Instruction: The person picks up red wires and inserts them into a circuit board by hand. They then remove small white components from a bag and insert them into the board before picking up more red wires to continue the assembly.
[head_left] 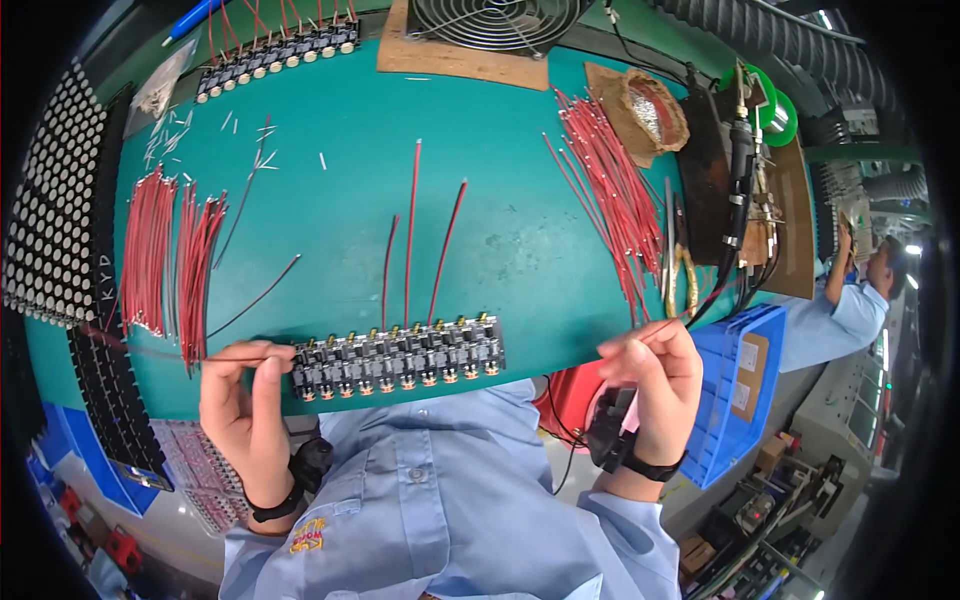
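My left hand (pixel 243 400) is closed in a pinch at the left end of a strip of small black-and-silver components (pixel 400 358). A thin red wire (pixel 160 352) runs from its fingertips out to the left. Three red wires (pixel 413 230) stand away from the far side of the strip, toward the middle of the table. Off to the right of the strip, my right hand (pixel 655 375) is closed too, thumb against forefinger. Another red wire (pixel 708 300) slants up and right from behind its fingers.
Bundles of red wires lie left (pixel 150 250) and right (pixel 610 190) on the green mat (pixel 500 240). A soldering iron (pixel 740 170), tweezers (pixel 682 270) and solder spool (pixel 780 120) stand at right. A fan (pixel 495 20) is at the back. A co-worker (pixel 840 310) sits far right.
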